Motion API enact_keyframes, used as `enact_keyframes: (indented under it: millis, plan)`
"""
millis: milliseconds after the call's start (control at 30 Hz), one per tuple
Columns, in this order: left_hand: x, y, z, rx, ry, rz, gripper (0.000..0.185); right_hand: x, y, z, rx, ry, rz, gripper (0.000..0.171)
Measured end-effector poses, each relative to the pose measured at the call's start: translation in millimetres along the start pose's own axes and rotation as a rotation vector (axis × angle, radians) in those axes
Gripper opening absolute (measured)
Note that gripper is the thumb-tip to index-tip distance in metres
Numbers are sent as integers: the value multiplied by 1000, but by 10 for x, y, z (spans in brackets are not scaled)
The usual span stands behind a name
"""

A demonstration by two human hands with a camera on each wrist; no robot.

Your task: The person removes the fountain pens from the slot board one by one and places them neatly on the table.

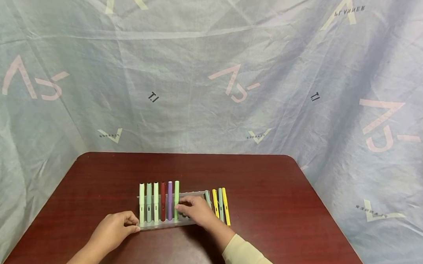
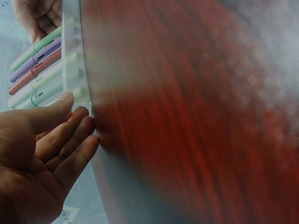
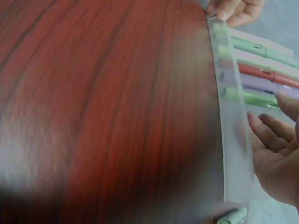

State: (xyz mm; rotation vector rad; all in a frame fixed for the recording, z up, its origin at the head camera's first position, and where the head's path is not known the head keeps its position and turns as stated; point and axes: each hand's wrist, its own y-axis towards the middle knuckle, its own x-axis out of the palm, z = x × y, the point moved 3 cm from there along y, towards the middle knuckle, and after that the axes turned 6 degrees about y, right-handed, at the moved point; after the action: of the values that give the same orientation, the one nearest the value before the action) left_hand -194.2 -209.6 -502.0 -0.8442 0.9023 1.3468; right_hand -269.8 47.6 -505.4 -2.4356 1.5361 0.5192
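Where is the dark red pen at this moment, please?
In the head view, the dark red pen stands in the rack, between a pale green pen and the purple pen.

Six pens stand in one clear rack between the two hands; four more pens lie just beyond the right hand.

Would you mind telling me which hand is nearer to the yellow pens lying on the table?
Right. The right hand lies just left of the yellow pens; the left hand is at the tray's far left end.
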Motion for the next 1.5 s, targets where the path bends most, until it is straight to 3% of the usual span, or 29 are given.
enact_keyframes:
  millis: [333,633,933,1500]
  plan:
    - [8,-14,7,-5,1,-6,15,84,0,-7,10,34,47,15]
    - [5,-16,-2,0,1,3,15,31,-34,-107,-33,151,90,17]
    - [17,-16,-1,7,10,1,16,68,-72,102,-56,314,29,17]
    - [-7,-13,10,12,14,13,15,-123,-152,173,-50,379,6,19]
